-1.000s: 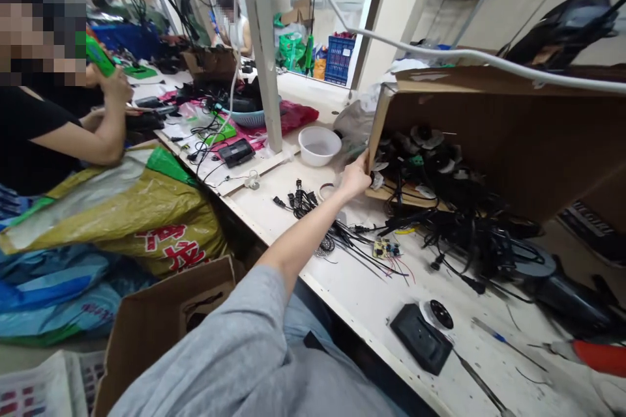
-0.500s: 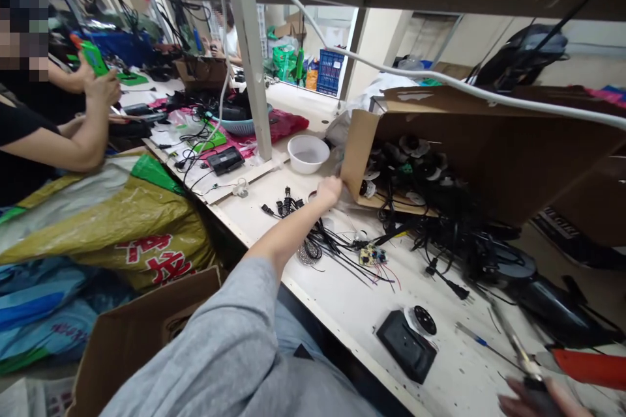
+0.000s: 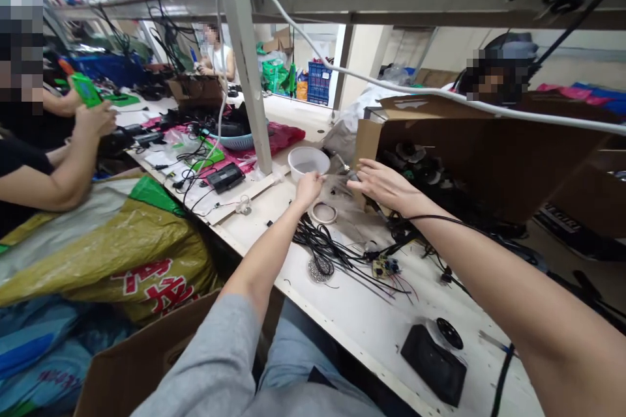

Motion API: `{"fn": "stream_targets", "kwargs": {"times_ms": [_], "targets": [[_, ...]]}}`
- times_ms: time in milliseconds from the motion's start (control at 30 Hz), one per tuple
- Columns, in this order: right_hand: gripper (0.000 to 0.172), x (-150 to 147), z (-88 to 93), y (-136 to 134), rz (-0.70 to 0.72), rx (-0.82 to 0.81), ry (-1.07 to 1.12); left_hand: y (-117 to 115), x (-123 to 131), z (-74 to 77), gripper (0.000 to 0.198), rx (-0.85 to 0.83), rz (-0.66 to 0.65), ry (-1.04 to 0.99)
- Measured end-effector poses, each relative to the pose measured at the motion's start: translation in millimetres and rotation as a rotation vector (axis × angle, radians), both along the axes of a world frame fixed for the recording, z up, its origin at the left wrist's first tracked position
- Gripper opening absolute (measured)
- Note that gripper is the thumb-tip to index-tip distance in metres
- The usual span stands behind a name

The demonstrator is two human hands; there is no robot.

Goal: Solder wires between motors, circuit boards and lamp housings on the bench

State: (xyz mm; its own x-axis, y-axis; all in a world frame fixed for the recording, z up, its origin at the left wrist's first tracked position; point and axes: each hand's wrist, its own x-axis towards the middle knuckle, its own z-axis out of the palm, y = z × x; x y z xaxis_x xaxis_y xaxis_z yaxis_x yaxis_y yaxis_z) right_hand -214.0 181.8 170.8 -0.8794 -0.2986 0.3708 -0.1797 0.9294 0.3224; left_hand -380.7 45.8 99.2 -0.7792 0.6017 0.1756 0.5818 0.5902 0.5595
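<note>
My left hand (image 3: 309,189) is closed in a pinch at the front of a white bowl (image 3: 309,161); what its fingers hold is too small to make out. To its right, my right hand (image 3: 384,186) grips a soldering iron (image 3: 348,171), its metal tip pointing up and left toward the bowl. The iron's black cable runs back over my right forearm. Below the hands lie a ring-shaped roll (image 3: 323,212), a bundle of black cables (image 3: 332,244), a coil of silvery wire (image 3: 320,270) and a small circuit board (image 3: 385,266).
A cardboard box (image 3: 489,163) of dark parts lies open at right. A black part (image 3: 434,365) sits near the table edge. A metal post (image 3: 243,58) and a white cable (image 3: 401,88) cross the view. At left, a person holds a green object (image 3: 85,89).
My right hand has moved from the lower right, with the soldering iron, up beside the bowl. My left hand has shifted slightly left, away from the cardboard box.
</note>
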Motion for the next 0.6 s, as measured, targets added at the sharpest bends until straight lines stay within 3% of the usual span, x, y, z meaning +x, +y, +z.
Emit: {"fn": "stream_targets", "kwargs": {"times_ms": [133,200,267,333,400,500,600], "targets": [[0.036,-1,6.1,18,-0.004,0.121,-0.033,-36,-34,15.9,0.03,0.015,0.158,0.064],[0.038,0,7.1,19,-0.009,0.136,-0.028,-50,-32,17.8,0.035,0.032,0.172,0.131],[0.039,-1,7.2,16,-0.01,0.138,-0.025,-55,-15,10.8,0.04,0.038,0.07,0.215],[0.038,-3,6.4,14,-0.014,0.162,-0.031,-51,6,-3.2,0.029,0.0,-0.138,0.226],[0.037,-4,4.7,12,-0.015,0.189,-0.042,-40,19,-18.9,0.026,-0.05,-0.237,0.162],[0.036,-4,0.6,10,-0.01,0.177,-0.065,-22,13,-34.6,0.029,-0.089,-0.224,0.063],[0.035,-4,-4.1,9,0.005,0.124,-0.091,-6,-12,-38.2,0.024,-0.074,-0.212,-0.012]]}}
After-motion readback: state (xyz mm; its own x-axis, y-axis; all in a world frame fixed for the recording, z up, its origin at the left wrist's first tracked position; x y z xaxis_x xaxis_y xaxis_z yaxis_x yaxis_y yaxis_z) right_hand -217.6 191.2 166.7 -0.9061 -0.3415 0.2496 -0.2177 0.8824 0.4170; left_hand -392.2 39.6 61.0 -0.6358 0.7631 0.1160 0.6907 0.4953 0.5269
